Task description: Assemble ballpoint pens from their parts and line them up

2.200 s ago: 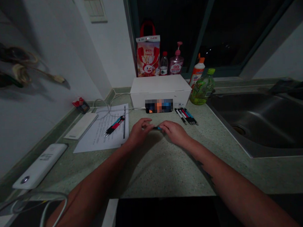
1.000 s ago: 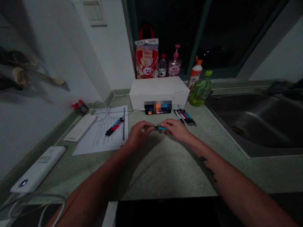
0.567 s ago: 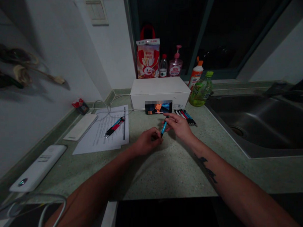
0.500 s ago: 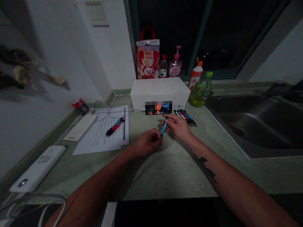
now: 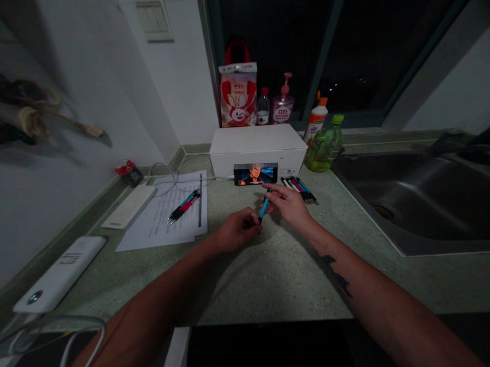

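A blue pen (image 5: 264, 207) slants between my two hands over the middle of the counter. My left hand (image 5: 240, 229) pinches its lower, dark end between thumb and finger. Around the upper end close the fingers of my right hand (image 5: 285, 202), which partly hide it. Just right of that hand lies a row of several pens (image 5: 299, 189) in white, red, black and blue. To the left, a small bunch of pens (image 5: 184, 206), blue, red and black, rests on printed paper sheets (image 5: 158, 232). Behind my hands a phone (image 5: 256, 174) leans against a white box (image 5: 257, 140), its screen lit.
A steel sink (image 5: 430, 198) is set into the counter at right. Bottles, including a green one (image 5: 324, 148), and a red bag (image 5: 239, 100) stand at the back. A white power bank-like device (image 5: 61, 273), a flat white box (image 5: 130, 206) and cables (image 5: 176, 178) lie left.
Hardly anything differs. Both hands keep their hold on the blue pen, and the whole view has shifted very slightly.
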Motion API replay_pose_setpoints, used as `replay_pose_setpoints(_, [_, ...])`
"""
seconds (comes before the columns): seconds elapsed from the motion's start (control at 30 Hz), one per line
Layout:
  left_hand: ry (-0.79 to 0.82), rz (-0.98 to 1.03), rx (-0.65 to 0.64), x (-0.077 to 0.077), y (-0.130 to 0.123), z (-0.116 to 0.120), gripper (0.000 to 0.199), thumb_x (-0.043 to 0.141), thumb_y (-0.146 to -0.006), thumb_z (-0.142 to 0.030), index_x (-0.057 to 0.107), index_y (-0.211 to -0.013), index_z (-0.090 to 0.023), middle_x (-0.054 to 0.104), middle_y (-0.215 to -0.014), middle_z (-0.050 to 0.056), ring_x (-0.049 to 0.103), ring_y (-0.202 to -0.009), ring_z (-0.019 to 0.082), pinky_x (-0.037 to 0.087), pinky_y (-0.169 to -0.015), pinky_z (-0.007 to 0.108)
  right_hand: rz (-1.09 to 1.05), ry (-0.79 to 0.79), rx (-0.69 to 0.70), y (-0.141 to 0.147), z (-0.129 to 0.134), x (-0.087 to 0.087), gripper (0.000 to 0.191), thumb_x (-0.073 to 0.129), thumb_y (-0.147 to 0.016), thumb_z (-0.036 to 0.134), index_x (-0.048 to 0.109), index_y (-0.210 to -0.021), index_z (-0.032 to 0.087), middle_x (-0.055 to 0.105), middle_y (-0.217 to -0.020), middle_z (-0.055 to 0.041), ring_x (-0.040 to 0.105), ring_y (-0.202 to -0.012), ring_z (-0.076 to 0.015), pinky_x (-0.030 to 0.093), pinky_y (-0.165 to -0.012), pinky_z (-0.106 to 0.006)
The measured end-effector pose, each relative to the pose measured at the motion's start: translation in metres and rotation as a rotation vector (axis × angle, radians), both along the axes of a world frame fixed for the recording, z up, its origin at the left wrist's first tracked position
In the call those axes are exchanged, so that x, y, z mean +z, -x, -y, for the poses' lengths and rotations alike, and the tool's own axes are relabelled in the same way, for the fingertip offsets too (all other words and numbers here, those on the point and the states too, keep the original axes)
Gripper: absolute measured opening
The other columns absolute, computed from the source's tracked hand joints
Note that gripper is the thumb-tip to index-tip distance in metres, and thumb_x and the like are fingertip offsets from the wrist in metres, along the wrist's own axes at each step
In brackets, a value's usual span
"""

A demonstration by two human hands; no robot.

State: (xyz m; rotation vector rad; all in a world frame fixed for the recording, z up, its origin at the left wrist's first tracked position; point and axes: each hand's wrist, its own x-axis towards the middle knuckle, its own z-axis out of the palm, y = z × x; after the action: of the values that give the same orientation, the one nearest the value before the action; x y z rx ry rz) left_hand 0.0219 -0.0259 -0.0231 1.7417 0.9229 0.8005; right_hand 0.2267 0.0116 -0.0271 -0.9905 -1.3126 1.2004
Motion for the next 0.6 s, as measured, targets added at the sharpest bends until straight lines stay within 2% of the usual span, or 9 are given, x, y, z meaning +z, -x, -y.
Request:
replay_pose_setpoints(0.2, [-0.009, 0.009, -0.007, -0.001, 0.000, 0.001, 0.013, 0.071, -0.084, -0.028, 0.059, -0.084, -0.022, 0.065, -0.077, 0.000, 0.061, -0.070, 0.018, 0.051, -0.069, 0.033, -0.021, -0.009, -0.007, 0.000, -0.002, -0.001, 0.062, 0.083, -0.079, 0.059, 0.077, -0.129, 0.023, 0.076, -0.086, -0.0034, 0.075, -0.074, -0.0205, 0.064, -0.061, -0.032])
replay_pose_setpoints(0.3, [-0.042, 0.010, 0.012, -0.003, 0.001, 0.000, 0.013, 0.070, -0.086, -0.030, 0.060, -0.085, -0.022, 0.067, -0.079, 0.000, 0.063, -0.073, 0.018, 0.052, -0.070, 0.033, -0.016, -0.007, 0.022, 0.003, 0.001, 0.000, 0.075, 0.085, -0.078, 0.059, 0.068, -0.143, 0.026, 0.075, -0.082, -0.0005, 0.073, -0.073, -0.0203, 0.063, -0.062, -0.032])
replay_pose_setpoints(0.37, [-0.088, 0.015, 0.054, -0.004, 0.002, -0.002, 0.014, 0.070, -0.088, -0.031, 0.060, -0.085, -0.022, 0.069, -0.082, 0.001, 0.065, -0.076, 0.019, 0.054, -0.074, 0.034, 0.023, 0.006, 0.091, 0.008, 0.005, -0.002, 0.079, 0.086, -0.078, 0.056, 0.065, -0.147, 0.026, 0.072, -0.077, 0.0022, 0.071, -0.070, -0.0196, 0.063, -0.063, -0.032])
replay_pose_setpoints(0.47, [-0.137, 0.007, 0.085, -0.005, 0.004, -0.006, 0.014, 0.071, -0.088, -0.032, 0.062, -0.089, -0.022, 0.075, -0.091, 0.004, 0.071, -0.085, 0.021, 0.057, -0.082, 0.036, 0.154, 0.007, 0.155, 0.010, 0.005, -0.003, 0.057, 0.081, -0.083, 0.049, 0.073, -0.133, 0.022, 0.071, -0.075, 0.0008, 0.071, -0.073, -0.0201, 0.062, -0.070, -0.033])
replay_pose_setpoints(0.53, [-0.144, -0.005, 0.100, -0.005, 0.006, -0.008, 0.016, 0.073, -0.088, -0.032, 0.064, -0.098, -0.022, 0.078, -0.095, 0.005, 0.074, -0.089, 0.022, 0.058, -0.087, 0.038, 0.266, -0.026, 0.031, 0.002, 0.001, 0.000, 0.042, 0.074, -0.089, 0.044, 0.077, -0.124, 0.020, 0.073, -0.082, -0.0027, 0.072, -0.080, -0.0220, 0.061, -0.076, -0.035])
replay_pose_setpoints(0.6, [-0.145, -0.014, 0.129, -0.005, 0.009, -0.010, 0.024, 0.073, -0.088, -0.031, 0.064, -0.108, -0.022, 0.079, -0.097, 0.005, 0.076, -0.092, 0.023, 0.058, -0.089, 0.040, 0.393, -0.086, -0.232, -0.015, -0.008, 0.006, 0.034, 0.068, -0.093, 0.039, 0.078, -0.117, 0.017, 0.075, -0.089, -0.0070, 0.072, -0.089, -0.0251, 0.060, -0.084, -0.039])
